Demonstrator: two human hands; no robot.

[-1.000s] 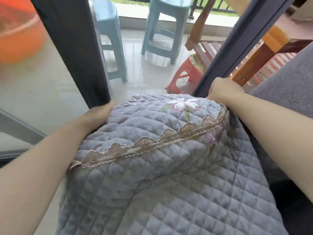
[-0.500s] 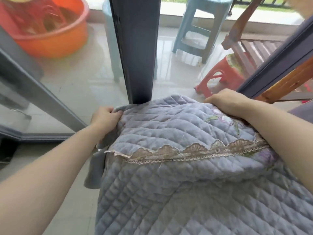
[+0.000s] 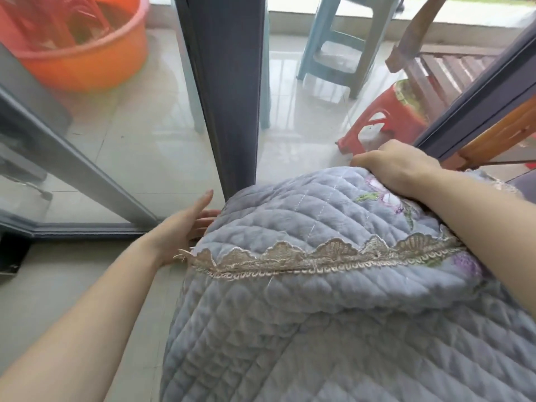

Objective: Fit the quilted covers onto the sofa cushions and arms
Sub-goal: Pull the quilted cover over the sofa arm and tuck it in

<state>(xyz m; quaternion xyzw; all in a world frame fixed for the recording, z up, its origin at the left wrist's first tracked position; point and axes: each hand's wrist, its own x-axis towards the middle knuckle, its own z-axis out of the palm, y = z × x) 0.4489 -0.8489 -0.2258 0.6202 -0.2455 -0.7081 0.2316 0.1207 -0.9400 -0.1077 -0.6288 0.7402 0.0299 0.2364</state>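
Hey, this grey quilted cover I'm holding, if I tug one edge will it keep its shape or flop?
Probably floppy: the quilted cover folds over itself along the lace trim and bunches under the right hand. Its padded quilting suggests some weight and grip, so it likely stays put once draped.

Orange basin (image 3: 84, 44) on the tiled floor (image 3: 139, 146) upper left, behind a dark door frame (image 3: 229, 91). Blue stool (image 3: 345, 50) past the glass, red stool (image 3: 388, 117) beside a wooden chair (image 3: 435, 68).
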